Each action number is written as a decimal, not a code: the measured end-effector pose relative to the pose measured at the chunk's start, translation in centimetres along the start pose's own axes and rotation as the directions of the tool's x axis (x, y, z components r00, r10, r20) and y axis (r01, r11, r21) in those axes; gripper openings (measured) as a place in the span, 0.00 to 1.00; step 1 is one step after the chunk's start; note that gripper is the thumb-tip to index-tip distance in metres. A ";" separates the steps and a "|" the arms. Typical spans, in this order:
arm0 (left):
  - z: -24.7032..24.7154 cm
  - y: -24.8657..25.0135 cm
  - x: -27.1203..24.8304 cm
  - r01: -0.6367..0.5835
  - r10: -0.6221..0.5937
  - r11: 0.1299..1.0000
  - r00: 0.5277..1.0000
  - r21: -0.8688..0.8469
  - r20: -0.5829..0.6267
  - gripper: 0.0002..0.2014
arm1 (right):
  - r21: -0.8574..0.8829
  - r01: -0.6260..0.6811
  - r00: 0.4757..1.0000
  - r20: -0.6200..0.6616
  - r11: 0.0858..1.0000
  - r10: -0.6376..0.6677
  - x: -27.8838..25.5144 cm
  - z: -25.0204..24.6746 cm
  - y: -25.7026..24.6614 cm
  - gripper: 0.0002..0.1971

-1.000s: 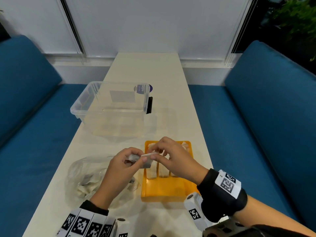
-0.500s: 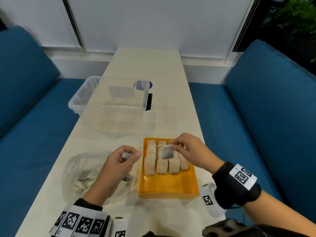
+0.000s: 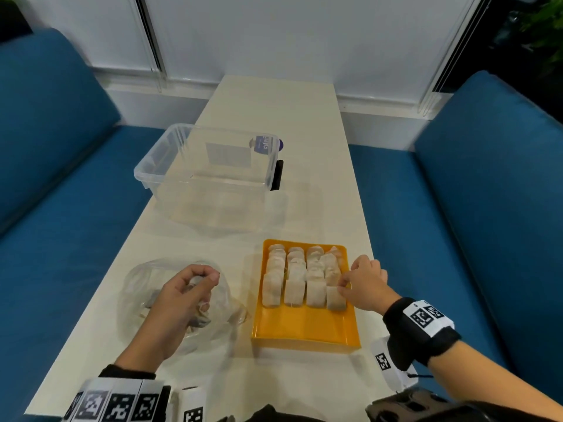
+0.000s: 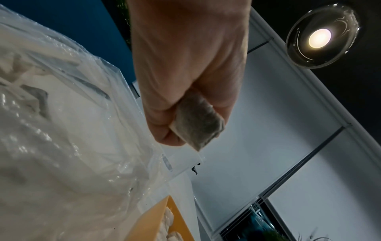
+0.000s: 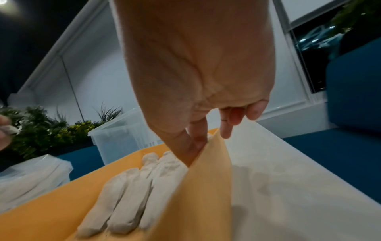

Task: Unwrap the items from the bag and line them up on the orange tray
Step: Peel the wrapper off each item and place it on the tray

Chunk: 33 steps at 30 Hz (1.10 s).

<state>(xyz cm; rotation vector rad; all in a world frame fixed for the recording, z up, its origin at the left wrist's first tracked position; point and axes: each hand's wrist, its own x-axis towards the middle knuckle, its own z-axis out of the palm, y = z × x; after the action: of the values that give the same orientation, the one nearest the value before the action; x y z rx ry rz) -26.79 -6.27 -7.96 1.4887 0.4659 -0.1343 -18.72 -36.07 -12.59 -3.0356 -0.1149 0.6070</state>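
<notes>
An orange tray [image 3: 304, 327] holds several pale tea bags [image 3: 294, 278] in rows; they also show in the right wrist view as tea bags [image 5: 128, 194]. My right hand [image 3: 343, 284] pinches the far edge of the front tea bag [image 3: 335, 298] of the right row, which lies flat against the tray's right wall [image 5: 208, 171]. My left hand [image 3: 207, 277] is over the clear plastic bag [image 3: 146, 287] and grips a crumpled grey wrapper [image 4: 198, 124]. More wrapped items [image 3: 199, 319] lie inside the bag, partly hidden by that hand.
An empty clear plastic bin [image 3: 210, 175] stands behind the tray and bag on the narrow white table [image 3: 274, 108]. Blue seat cushions [image 3: 457, 239] flank the table on both sides. The tray's near half is bare.
My right hand carried the unwrapped tea bag from mid-air down to the front of the tray's right row. My left hand moved left over the plastic bag with the wrapper.
</notes>
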 end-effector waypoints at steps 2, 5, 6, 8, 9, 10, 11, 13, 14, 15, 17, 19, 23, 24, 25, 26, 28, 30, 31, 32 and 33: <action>0.1 0.0 -0.1 0.006 -0.006 1.000 1.000 0.006 0.005 0.03 | -0.050 -0.007 1.000 -0.003 0.999 0.007 0.3 0.3 -0.2 0.16; 0.1 0.2 -0.1 0.009 -0.010 1.000 1.000 0.025 0.011 0.03 | -0.099 -0.009 1.000 -0.025 0.995 0.006 0.8 0.6 -0.4 0.17; 0.1 0.3 -0.1 0.011 -0.011 1.000 1.000 0.029 0.016 0.03 | -0.118 -0.010 0.999 -0.043 0.993 0.005 0.9 0.8 -0.5 0.17; 0.1 0.4 -0.1 0.013 -0.013 1.000 0.999 0.025 0.029 0.03 | -0.151 -0.014 0.996 -0.086 0.988 0.001 1.1 1.1 -0.5 0.17; 0.1 0.5 -0.2 0.012 -0.013 1.000 0.999 0.022 0.033 0.03 | -0.154 -0.016 0.994 -0.106 0.988 -0.001 1.2 1.2 -0.4 0.17; 0.1 0.5 -0.1 0.012 -0.012 1.000 0.999 0.022 0.033 0.03 | -0.151 -0.016 0.992 -0.123 0.988 -0.002 1.3 1.3 -0.4 0.17; 0.0 0.6 -0.1 0.011 -0.011 1.000 0.999 0.022 0.034 0.03 | -0.144 -0.016 0.991 -0.137 0.989 -0.004 1.3 1.3 -0.3 0.17; 0.0 0.7 -0.1 0.006 -0.007 1.000 0.999 0.031 0.037 0.04 | -0.138 -0.005 0.987 -0.161 0.990 -0.018 1.3 1.3 -0.2 0.17; 0.0 0.7 0.0 0.002 -0.004 0.999 0.999 0.037 0.036 0.04 | -0.140 0.005 0.984 -0.175 0.990 -0.030 1.2 1.3 -0.1 0.17; -0.1 0.8 0.0 -0.002 0.000 0.999 0.999 0.041 0.034 0.04 | -0.142 0.015 0.981 -0.190 0.990 -0.042 1.2 1.3 0.0 0.17; -0.1 0.9 0.0 -0.011 0.010 0.999 1.000 0.039 0.030 0.04 | -0.133 0.030 0.978 -0.202 0.991 -0.057 1.1 1.3 0.2 0.17; -0.1 1.1 0.0 -0.017 0.016 0.999 0.999 0.032 0.037 0.04 | -0.122 0.035 0.980 -0.189 0.992 -0.058 1.0 1.4 0.2 0.17; 0.2 1.5 -0.1 -0.005 0.006 1.000 0.997 -0.013 0.072 0.05 | -0.032 0.031 0.982 -0.188 0.999 -0.037 0.6 0.9 0.1 0.15; 0.2 1.5 -0.1 0.001 0.002 0.999 0.997 -0.032 0.082 0.06 | 0.002 0.031 0.978 -0.204 1.000 -0.030 0.4 0.5 0.0 0.14; 0.2 1.6 0.0 0.007 -0.001 0.999 0.995 -0.054 0.095 0.06 | 0.028 0.036 0.974 -0.226 0.999 -0.029 0.2 0.1 -0.1 0.14; 0.3 1.7 0.0 0.016 -0.007 0.997 0.994 -0.080 0.112 0.07 | 0.048 0.046 0.968 -0.250 0.998 -0.033 -0.1 -0.5 -0.4 0.13; 0.6 1.9 0.1 0.049 -0.028 0.988 0.989 -0.143 0.148 0.08 | 0.093 0.094 0.953 -0.296 0.991 -0.062 -0.8 -1.7 -1.5 0.13; 1.0 2.0 0.3 0.079 -0.040 0.975 0.982 -0.207 0.184 0.09 | 0.151 0.211 0.928 -0.341 0.966 -0.149 -1.7 -2.8 -3.2 0.13; 1.3 2.1 0.3 0.090 -0.043 0.971 0.978 -0.221 0.206 0.10 | 0.184 0.297 0.908 -0.359 0.937 -0.217 -2.3 -3.4 -4.3 0.13; 1.5 2.1 0.4 0.099 -0.047 0.970 0.973 -0.222 0.224 0.10 | 0.221 0.392 0.880 -0.373 0.893 -0.294 -3.1 -3.8 -5.5 0.13; 1.8 2.2 0.4 0.106 -0.053 0.970 0.970 -0.218 0.235 0.10 | 0.254 0.489 0.843 -0.382 0.835 -0.378 -4.0 -4.2 -6.7 0.15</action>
<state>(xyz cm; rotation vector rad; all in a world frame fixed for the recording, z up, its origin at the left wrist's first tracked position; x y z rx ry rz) -25.26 -7.76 -6.09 1.2106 0.3424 -0.3023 -21.18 -29.88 -6.81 -2.5825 -0.6080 0.0805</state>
